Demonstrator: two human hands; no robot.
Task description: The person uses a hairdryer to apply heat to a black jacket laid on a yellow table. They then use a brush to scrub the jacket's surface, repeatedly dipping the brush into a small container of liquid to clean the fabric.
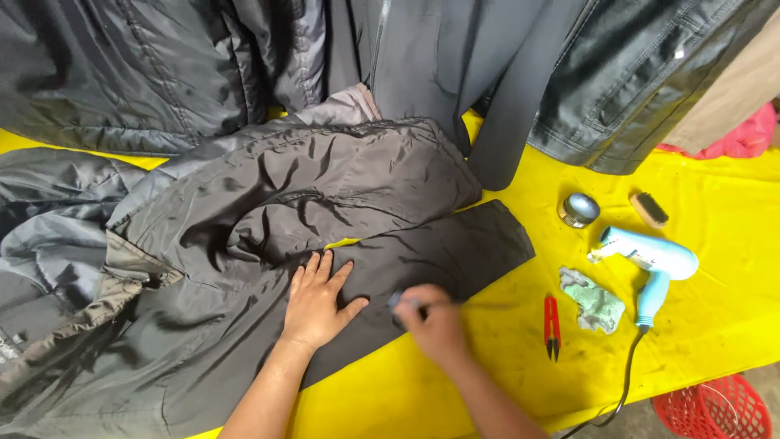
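A dark grey padded jacket (268,203) lies spread on a yellow-covered table (715,284), one sleeve (455,248) stretched toward the right. My left hand (315,302) rests flat on that sleeve, fingers spread, holding nothing. Just to its right, my right hand (435,323) is closed on a small grey object (400,302) pressed to the sleeve fabric; the hand is blurred and hides most of the object.
To the right lie red thread snips (552,325), a crumpled green cloth (595,302), a light blue hair dryer (654,264) with its cord, a small round tin (578,209) and a small brush (649,209). Dark jackets (455,57) hang behind. A red basket (719,410) sits below.
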